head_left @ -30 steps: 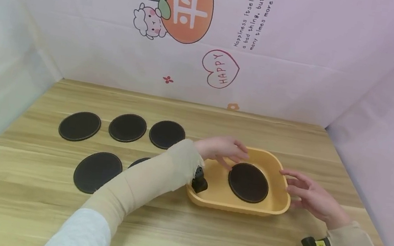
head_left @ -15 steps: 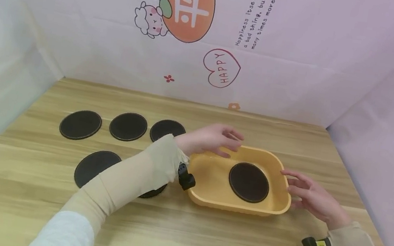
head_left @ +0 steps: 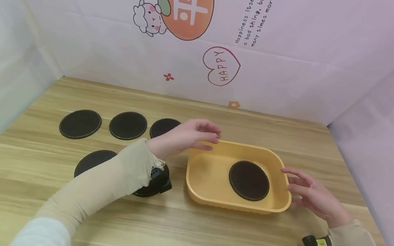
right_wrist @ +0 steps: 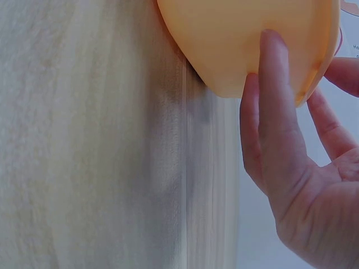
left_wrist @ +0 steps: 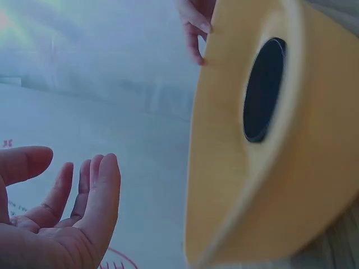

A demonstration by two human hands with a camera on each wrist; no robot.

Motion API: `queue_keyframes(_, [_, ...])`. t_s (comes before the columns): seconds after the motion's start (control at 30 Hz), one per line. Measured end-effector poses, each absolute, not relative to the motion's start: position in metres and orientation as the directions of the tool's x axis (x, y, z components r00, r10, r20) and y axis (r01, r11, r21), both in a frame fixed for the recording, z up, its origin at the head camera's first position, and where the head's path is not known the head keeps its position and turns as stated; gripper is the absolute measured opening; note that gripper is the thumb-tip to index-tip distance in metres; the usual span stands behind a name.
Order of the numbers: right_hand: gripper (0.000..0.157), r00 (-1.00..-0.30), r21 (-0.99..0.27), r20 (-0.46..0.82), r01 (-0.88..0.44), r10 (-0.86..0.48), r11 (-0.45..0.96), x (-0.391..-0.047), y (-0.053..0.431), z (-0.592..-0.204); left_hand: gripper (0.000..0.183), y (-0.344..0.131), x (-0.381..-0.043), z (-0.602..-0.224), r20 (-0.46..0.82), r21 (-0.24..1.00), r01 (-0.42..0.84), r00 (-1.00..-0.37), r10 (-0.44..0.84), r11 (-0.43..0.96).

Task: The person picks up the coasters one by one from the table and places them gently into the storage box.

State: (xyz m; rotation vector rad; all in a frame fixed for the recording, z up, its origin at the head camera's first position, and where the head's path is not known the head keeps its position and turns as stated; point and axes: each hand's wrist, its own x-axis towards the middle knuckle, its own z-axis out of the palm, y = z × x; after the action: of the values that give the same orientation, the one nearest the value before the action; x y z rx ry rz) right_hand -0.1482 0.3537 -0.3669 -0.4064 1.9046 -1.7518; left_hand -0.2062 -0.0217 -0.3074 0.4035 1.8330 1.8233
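Note:
A yellow plastic basin (head_left: 207, 180) stands on the table with a round black coaster (head_left: 249, 180) lying inside it. My left hand (head_left: 195, 133), fingers loosely bent and holding nothing, hovers by the basin's back left corner. In the left wrist view the thumb and fingers of that hand (left_wrist: 67, 207) are spread apart. At the opposite end, my right hand (head_left: 315, 195) touches the basin's right wall, its fingers (right_wrist: 275, 95) lying against the outside, with a fingertip at the rim.
Left of the basin lie more black coasters: a back row with a left coaster (head_left: 80, 124), a middle coaster (head_left: 128, 125) and a partly covered right coaster (head_left: 163, 127). A front coaster (head_left: 92, 161) and another beside it are partly hidden by my left arm. Printed cloth walls enclose the table.
My left hand has moved left, from above the inside of the basin to its back left corner. The right hand, the basin and the coaster in it stay where they were.

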Motion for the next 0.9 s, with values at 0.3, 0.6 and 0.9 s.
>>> queue_keyframes(0.3, [0.046, -0.821, -0.984, -0.174, 0.124, -0.544, 0.128, -0.149, 0.354, -0.366, 0.038, -0.069, -0.209, -0.326, -0.186, 0.982, -0.141, -0.850, 0.493, 0.128])
queue_keyframes(0.6, [0.046, -0.823, -0.984, -0.172, 0.115, -0.541, 0.138, -0.148, 0.354, -0.367, 0.041, -0.113, -0.196, -0.344, -0.213, 0.972, -0.136, -0.853, 0.476, 0.192])
queue_keyframes(0.9, [0.045, -0.830, -0.982, -0.177, 0.115, -0.528, 0.148, -0.148, 0.353, -0.366, 0.047, -0.171, -0.185, -0.348, -0.162, 0.951, -0.028, -0.893, 0.420, 0.307])
